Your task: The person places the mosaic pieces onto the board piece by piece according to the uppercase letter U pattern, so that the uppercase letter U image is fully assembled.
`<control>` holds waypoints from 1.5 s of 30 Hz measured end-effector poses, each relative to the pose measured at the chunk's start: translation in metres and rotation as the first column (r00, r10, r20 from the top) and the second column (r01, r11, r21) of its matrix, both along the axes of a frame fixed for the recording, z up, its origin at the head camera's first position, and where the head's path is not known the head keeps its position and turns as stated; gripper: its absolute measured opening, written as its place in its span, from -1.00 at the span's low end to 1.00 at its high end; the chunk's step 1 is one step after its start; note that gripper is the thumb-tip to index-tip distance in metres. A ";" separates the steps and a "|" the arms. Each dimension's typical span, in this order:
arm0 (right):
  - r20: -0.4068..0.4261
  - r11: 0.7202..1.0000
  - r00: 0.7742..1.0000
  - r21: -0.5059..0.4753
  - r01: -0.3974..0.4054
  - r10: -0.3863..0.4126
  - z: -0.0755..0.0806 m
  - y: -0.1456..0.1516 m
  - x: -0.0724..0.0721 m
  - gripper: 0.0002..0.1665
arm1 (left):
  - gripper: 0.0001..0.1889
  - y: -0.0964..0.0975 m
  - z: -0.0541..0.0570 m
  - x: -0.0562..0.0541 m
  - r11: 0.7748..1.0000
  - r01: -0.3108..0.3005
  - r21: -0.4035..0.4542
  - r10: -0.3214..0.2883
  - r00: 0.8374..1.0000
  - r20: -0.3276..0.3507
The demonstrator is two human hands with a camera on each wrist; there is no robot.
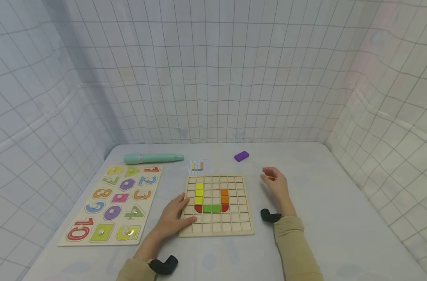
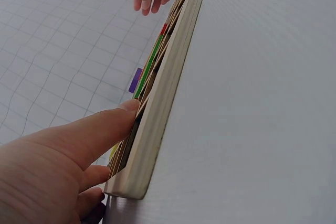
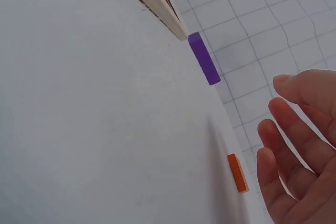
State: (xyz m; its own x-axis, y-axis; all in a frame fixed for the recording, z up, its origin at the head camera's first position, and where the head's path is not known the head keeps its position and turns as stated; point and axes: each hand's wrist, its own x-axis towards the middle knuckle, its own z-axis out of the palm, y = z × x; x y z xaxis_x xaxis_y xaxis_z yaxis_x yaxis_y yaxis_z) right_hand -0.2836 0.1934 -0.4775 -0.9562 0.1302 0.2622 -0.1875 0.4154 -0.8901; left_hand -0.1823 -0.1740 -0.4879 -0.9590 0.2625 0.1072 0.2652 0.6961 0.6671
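A wooden grid board (image 1: 217, 226) lies at the table's centre. It holds yellow, orange, green and red tiles that form a U. My left hand (image 1: 174, 218) rests flat on the board's left edge, fingers straight; the thumb (image 2: 89, 135) lies along the board's rim (image 2: 163, 103). My right hand (image 1: 274, 183) hovers just right of the board with relaxed fingers (image 3: 294, 140) and holds nothing. A small orange tile (image 3: 238, 172) lies on the table beside those fingers, apart from them. A purple block (image 1: 241, 156) (image 3: 203, 59) sits farther back.
A small pattern card (image 1: 198, 166) lies behind the board. A teal pen-like cylinder (image 1: 153, 158) sits at the back left. A number puzzle (image 1: 111, 203) with coloured pieces covers the left side. White gridded walls enclose the table.
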 end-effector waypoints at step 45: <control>0.153 0.991 0.980 0.062 0.119 -0.128 -0.013 0.018 0.001 -0.57 | -0.16 0.000 -0.001 0.000 1.000 -0.004 0.011 0.004 1.000 0.001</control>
